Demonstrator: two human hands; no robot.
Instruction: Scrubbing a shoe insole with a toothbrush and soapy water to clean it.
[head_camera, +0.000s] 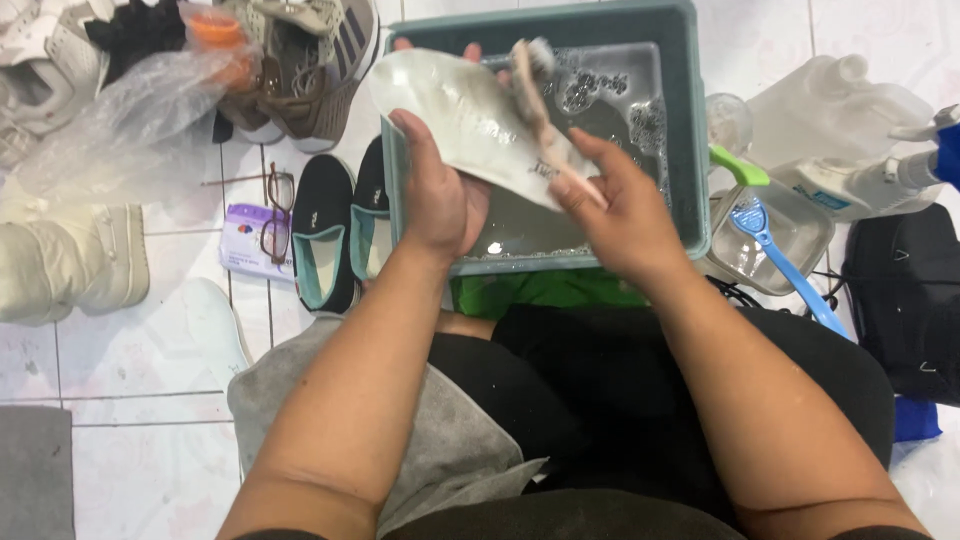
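Gripping a white insole (455, 120) lying upper-left to lower-right, left hand (440, 195); right hand (620, 215) grasps a brush (545, 110).

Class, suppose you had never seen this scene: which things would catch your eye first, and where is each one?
At top centre, the left hand holds a pale shoe insole over a teal basin of soapy water, while the right hand presses a brush to it. Left of the basin, a pair of dark slip-on shoes lies on the white tiled floor. A blue-handled brush rests in a clear container on the right.
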